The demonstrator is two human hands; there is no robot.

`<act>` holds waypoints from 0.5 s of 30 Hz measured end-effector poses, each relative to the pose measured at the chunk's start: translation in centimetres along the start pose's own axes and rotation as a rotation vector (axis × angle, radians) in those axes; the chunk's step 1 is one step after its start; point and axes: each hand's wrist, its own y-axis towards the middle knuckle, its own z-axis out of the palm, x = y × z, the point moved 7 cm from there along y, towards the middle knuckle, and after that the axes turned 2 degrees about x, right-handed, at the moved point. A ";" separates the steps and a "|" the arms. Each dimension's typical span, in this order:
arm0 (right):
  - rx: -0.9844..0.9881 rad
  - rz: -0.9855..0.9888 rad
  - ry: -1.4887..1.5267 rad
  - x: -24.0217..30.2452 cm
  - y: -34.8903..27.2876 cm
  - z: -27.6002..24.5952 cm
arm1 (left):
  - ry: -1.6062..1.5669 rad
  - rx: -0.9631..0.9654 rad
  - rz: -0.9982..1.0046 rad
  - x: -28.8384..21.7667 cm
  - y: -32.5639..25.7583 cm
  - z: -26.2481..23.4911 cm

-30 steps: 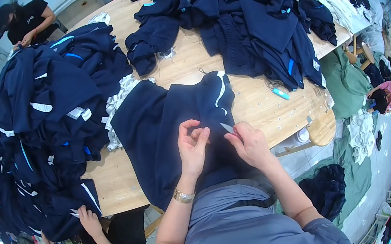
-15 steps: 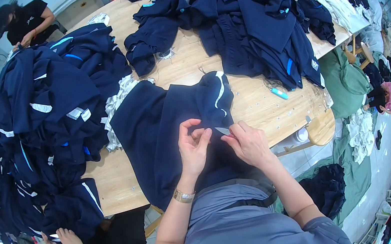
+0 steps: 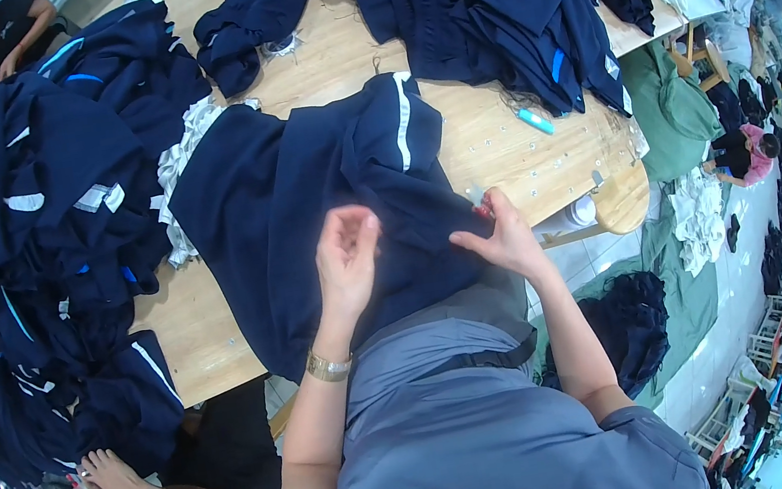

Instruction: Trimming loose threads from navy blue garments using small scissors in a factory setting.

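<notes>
With the navy garment (image 3: pixel 303 197) spread mid-frame on the table (image 3: pixel 497 143), I'd keep my left hand (image 3: pixel 344 256) loosely cupped above the cloth and my right hand (image 3: pixel 501 238) pinching the fold taut, working slowly along it.

A garment (image 3: pixel 321 184) lies spread across the near middle of the bench (image 3: pixel 487 144), its near edge hanging over toward the person, whose left hand (image 3: pixel 347 256) and right hand (image 3: pixel 501 238) rest on it side by side. A heap of garments (image 3: pixel 35 227) lies to its left and another pile (image 3: pixel 466 0) behind it at the far edge, with a marker (image 3: pixel 536 122) on the bench to the right
</notes>
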 end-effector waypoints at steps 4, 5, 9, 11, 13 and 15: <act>0.157 0.182 0.080 -2.0 -0.5 1.7 | -0.088 0.502 -0.579 2.6 -4.7 4.9; 0.085 0.249 0.421 -2.3 -0.6 1.8 | -0.124 0.599 -0.657 3.3 -6.0 5.9; -0.029 0.373 1.101 1.1 -0.2 1.5 | -0.202 0.646 -0.710 3.6 -8.1 7.6; -0.079 0.372 1.272 2.2 0.2 1.1 | -0.373 0.484 -0.697 2.5 -8.1 7.9; -0.096 0.355 1.341 3.2 0.5 0.7 | -0.546 0.208 -0.645 2.3 -7.6 6.7; -0.122 0.304 1.386 3.8 0.8 0.7 | -0.700 0.137 -0.588 3.0 -7.0 5.7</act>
